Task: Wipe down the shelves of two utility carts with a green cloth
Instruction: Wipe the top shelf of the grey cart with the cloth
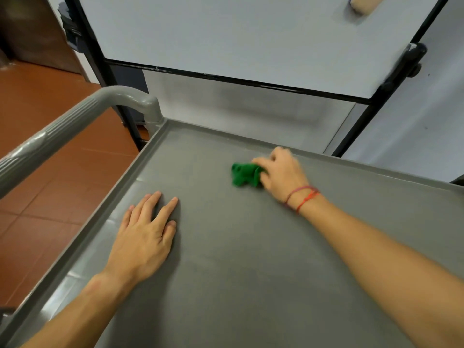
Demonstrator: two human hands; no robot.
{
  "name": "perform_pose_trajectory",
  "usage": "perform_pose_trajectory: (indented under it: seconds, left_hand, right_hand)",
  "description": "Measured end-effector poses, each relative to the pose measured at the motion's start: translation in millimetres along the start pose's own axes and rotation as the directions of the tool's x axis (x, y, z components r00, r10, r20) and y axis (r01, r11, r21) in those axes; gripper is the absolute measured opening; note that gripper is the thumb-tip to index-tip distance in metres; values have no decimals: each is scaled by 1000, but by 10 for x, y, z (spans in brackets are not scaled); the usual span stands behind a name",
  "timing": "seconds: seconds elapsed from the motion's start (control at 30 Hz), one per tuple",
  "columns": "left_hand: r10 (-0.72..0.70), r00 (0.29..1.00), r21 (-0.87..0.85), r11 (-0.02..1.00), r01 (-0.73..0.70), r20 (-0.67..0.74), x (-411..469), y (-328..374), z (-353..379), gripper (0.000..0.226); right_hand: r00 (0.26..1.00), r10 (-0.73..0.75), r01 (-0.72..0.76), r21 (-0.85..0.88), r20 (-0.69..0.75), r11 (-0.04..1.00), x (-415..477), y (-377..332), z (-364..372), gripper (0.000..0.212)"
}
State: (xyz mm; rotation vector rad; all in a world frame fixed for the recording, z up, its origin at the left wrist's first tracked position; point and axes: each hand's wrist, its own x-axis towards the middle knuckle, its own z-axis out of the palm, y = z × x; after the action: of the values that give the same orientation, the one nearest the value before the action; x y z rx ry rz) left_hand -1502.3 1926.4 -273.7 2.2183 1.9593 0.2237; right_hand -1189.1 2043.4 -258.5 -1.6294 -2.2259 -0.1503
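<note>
The grey top shelf (pixel 251 259) of a utility cart fills the lower part of the view, with a raised rim around it. A bunched green cloth (pixel 244 175) lies on the shelf near its far edge. My right hand (pixel 281 172) grips the cloth from the right, fingers curled over it, with red string bands on the wrist. My left hand (pixel 147 237) rests flat on the shelf near the left rim, fingers straight and spread.
The cart's grey handle (pixel 75 124) curves up at the left. A whiteboard on a black frame (pixel 238 46) stands just behind the cart, an eraser (pixel 364 5) stuck to it at top right. Red-brown floor tiles (pixel 37 197) lie to the left.
</note>
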Motion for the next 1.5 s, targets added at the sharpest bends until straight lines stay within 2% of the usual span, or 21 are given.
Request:
perform_pose_trajectory:
  seconds: [0.07,0.1,0.17,0.3,0.37,0.5,0.6,0.7,0.77,0.83,0.9,1.0,1.17,1.27,1.4,1.5]
  left_hand:
    - [-7,1000,-11,1000,7,-12,5,11,8,64]
    - [-7,1000,-18,1000,7,-18,11,13,13,64]
    - [-6,1000,-20,1000,5,-20,12,9,24,63]
    - [-15,1000,-17,1000,15,-21,-9,1,21,66]
    - [-19,1000,-7,1000,19,-15,-16,8,7,68]
    - [-35,999,3,999,35,3,-88,31,-25,70]
    - [-41,999,-13,999,42,23,-118,44,-37,66]
    - [-51,998,-36,998,52,26,-126,72,-42,62]
    - [-52,998,-34,998,53,29,-133,90,-52,56]
    - [-58,997,-34,998,60,45,-135,93,-58,51]
    - [-55,996,-35,998,58,72,-145,95,-84,52]
    - [-25,998,-30,999,27,64,-237,117,-152,51]
    - [-52,992,-11,999,53,119,-480,190,-185,55]
    - [-76,987,-13,997,78,141,-471,226,-192,55]
    - [-73,987,-30,996,78,141,-490,230,-179,55]
    - [-66,989,-37,997,72,134,-502,219,-168,55]
  right_hand:
    - [953,301,-302,-118,-26,946,191,271,-1,37]
    - [920,392,-390,-163,-22,906,231,336,9,38]
    - [901,433,-422,-199,14,884,246,311,43,38]
    - [915,403,-396,-125,29,910,190,90,76,33]
    - [939,340,-333,-105,59,937,72,-131,34,31]
    - [993,69,-71,15,99,997,-522,-853,-144,36]
    - [978,-142,126,113,151,986,-989,-1106,-268,27]
    - [947,-264,243,129,184,961,-982,-981,-283,34]
    - [968,-185,175,73,167,982,-773,-811,-241,39]
    - [989,6,-10,29,150,1000,-546,-620,-200,40]
    - [972,192,-197,23,132,980,-426,-531,-158,35]
    - [960,251,-252,-7,125,968,-485,-670,-134,28]
    - [986,105,-112,47,130,993,-900,-1140,-198,29]
    - [983,-76,54,134,166,990,-1349,-1555,-354,32]
    - [923,-327,265,285,200,921,-1813,-1700,-518,30]
    - [876,-451,401,261,170,878,-1727,-1547,-457,32]
